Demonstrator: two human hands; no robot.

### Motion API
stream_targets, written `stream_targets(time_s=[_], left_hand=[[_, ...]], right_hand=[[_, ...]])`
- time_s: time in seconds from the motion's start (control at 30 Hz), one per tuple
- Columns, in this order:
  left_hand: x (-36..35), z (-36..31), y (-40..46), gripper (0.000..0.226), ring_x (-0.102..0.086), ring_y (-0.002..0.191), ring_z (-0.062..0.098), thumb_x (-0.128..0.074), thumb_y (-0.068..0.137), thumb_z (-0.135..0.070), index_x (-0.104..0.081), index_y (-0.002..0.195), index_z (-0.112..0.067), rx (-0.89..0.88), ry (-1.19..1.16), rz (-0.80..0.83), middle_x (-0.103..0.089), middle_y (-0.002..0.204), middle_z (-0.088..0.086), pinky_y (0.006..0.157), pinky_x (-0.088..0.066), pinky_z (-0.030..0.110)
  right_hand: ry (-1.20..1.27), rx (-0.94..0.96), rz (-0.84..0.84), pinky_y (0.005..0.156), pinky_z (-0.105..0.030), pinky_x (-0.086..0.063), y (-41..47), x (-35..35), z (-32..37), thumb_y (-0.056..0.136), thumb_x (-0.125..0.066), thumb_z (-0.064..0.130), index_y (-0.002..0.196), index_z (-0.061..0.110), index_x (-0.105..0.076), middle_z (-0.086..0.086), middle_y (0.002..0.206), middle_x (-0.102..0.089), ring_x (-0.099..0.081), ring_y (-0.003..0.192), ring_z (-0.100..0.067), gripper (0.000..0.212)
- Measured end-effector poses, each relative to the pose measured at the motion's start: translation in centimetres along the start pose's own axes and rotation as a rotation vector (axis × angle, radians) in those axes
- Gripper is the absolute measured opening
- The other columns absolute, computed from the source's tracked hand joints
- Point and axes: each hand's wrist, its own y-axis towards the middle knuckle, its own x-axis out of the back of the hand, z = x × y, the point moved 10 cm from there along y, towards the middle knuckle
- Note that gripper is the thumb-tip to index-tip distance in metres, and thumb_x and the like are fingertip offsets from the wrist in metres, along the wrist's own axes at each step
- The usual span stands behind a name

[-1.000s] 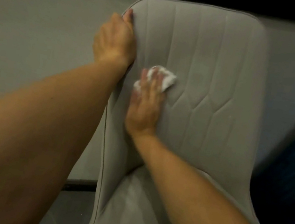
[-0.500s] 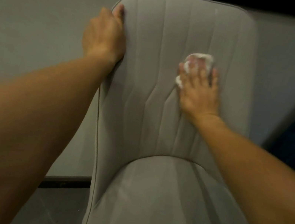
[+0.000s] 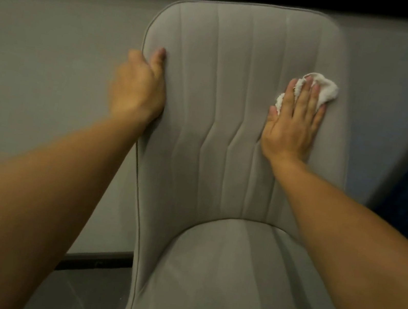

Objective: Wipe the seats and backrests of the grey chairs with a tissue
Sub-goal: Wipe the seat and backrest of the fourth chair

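The job was in the middle, as far as I could tell. The person was working on the backrest of one grey chair. The tissue sat high on the right side of the backrest, near its right edge. I could not see any dirt or wet marks, so I could not say which parts were already clean. The seat lay bare below, with no hand on it, so I guessed it was still waiting for its wipe, though I could not be sure. The task spoke of more than one chair, but only this one was in sight. So there was likely a good bit left to do.

The right hand lay flat and open on the backrest. Its fingers were stretched out and pressed down on the tissue, which was bunched up in a white lump. Part of the tissue stuck out past the fingertips and a bit showed by the thumb side. This grip was not a pinch; the palm and fingers just held the tissue against the cloth.

The left hand was curled around the left edge of the backrest. The thumb lay on the front and the fingers went behind, out of sight. That grip was closed on the chair, and I thought it was there to keep the chair from moving
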Motion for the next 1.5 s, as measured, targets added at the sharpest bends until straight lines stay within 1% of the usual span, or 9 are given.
stream_targets(time_s=[0.13, 0.27, 0.43, 0.67, 0.8, 0.97, 1.17, 1.33, 1.5], left_hand=[[-1.8, 3.2, -4.1, 0.067, -0.056, 0.097, 0.037, -0.039, 0.082, -0.076, -0.049, 0.106, -0.013, 0.065, -0.171, 0.127, -0.060, 0.110, 0.018, 0.074, -0.039, 0.038], [-1.6, 6.8, -9.8, 0.054, -0.056, 0.081, 0.039, -0.040, 0.088, -0.069, -0.045, 0.083, -0.015, 0.117, -0.155, 0.048, -0.057, 0.081, 0.015, 0.062, -0.033, 0.037], [-2.6, 8.3, -13.3, 0.066, -0.058, 0.091, 0.043, -0.037, 0.088, -0.069, -0.052, 0.115, -0.010, 0.204, -0.163, 0.003, -0.064, 0.101, 0.023, 0.071, -0.043, 0.043], [-3.5, 10.6, -18.3, 0.076, -0.062, 0.087, 0.039, -0.058, 0.073, -0.073, -0.048, 0.123, -0.017, 0.236, -0.155, 0.062, -0.067, 0.099, 0.017, 0.068, -0.047, 0.039], [-4.6, 12.4, -20.3, 0.075, -0.062, 0.082, 0.034, -0.064, 0.064, -0.075, -0.048, 0.116, -0.023, 0.349, -0.138, 0.128, -0.067, 0.091, 0.009, 0.065, -0.052, 0.039], [-5.4, 14.8, -25.2, 0.075, -0.062, 0.083, 0.039, -0.069, 0.066, -0.069, -0.047, 0.115, -0.017, 0.386, -0.065, 0.211, -0.067, 0.089, 0.016, 0.064, -0.049, 0.040], [-5.8, 15.1, -25.7, 0.048, -0.060, 0.075, 0.035, -0.069, 0.069, -0.061, -0.041, 0.094, -0.032, 0.416, -0.167, 0.249, -0.061, 0.074, 0.003, 0.056, -0.043, 0.037], [-5.8, 15.5, -26.1, 0.048, -0.060, 0.073, 0.029, -0.069, 0.068, -0.064, -0.044, 0.094, -0.031, 0.415, -0.157, 0.271, -0.053, 0.066, -0.008, 0.052, -0.039, 0.033], [-5.7, 15.9, -26.5, 0.050, -0.061, 0.081, 0.035, -0.073, 0.066, -0.064, -0.047, 0.087, -0.027, 0.417, -0.125, 0.260, -0.067, 0.083, 0.009, 0.064, -0.049, 0.037]], right_hand=[[0.010, 0.029, -0.015, 0.122, -0.050, -0.007, -0.2, 0.2, 0.1, 0.101, -0.037, 0.037, 0.156, 0.012, -0.025, -0.014, 0.163, -0.019, -0.014, 0.152, -0.030, 0.061], [0.033, 0.004, 0.009, 0.122, -0.049, -0.006, -0.1, 0.3, 0.0, 0.101, -0.035, 0.037, 0.156, 0.013, -0.025, -0.013, 0.164, -0.017, -0.012, 0.152, -0.029, 0.062], [0.130, -0.094, -0.028, 0.122, -0.046, -0.006, -0.4, 0.9, 1.2, 0.102, -0.034, 0.035, 0.156, 0.011, -0.026, -0.013, 0.163, -0.019, -0.013, 0.152, -0.029, 0.059], [0.540, -0.034, -0.028, 0.119, -0.049, -0.017, -3.0, 0.8, 10.8, 0.100, -0.042, 0.023, 0.148, 0.005, -0.040, -0.021, 0.157, -0.029, -0.022, 0.148, -0.037, 0.052], [0.665, 0.260, -0.019, 0.117, -0.056, -0.022, -2.9, 2.5, 18.5, 0.100, -0.041, 0.026, 0.144, 0.006, -0.048, -0.020, 0.154, -0.037, -0.028, 0.146, -0.038, 0.049], [0.611, 0.468, 0.029, 0.117, -0.055, -0.021, -4.9, 3.4, 22.7, 0.099, -0.037, 0.033, 0.144, 0.013, -0.050, -0.014, 0.155, -0.038, -0.027, 0.147, -0.035, 0.052], [0.527, 1.029, 0.003, 0.116, -0.057, -0.026, -15.7, 3.9, 25.3, 0.096, -0.057, 0.034, 0.126, 0.017, -0.069, -0.005, 0.142, -0.057, -0.045, 0.138, -0.032, 0.037], [0.450, 1.286, -0.038, 0.111, -0.055, -0.037, -17.1, 4.3, 25.4, 0.097, -0.058, 0.035, 0.113, 0.012, -0.075, -0.009, 0.128, -0.067, -0.057, 0.126, -0.031, 0.033], [0.360, 1.381, -0.149, 0.103, -0.058, -0.045, -14.4, 4.9, 25.5, 0.096, -0.055, 0.031, 0.118, 0.014, -0.073, -0.015, 0.130, -0.065, -0.058, 0.125, -0.035, 0.033]])
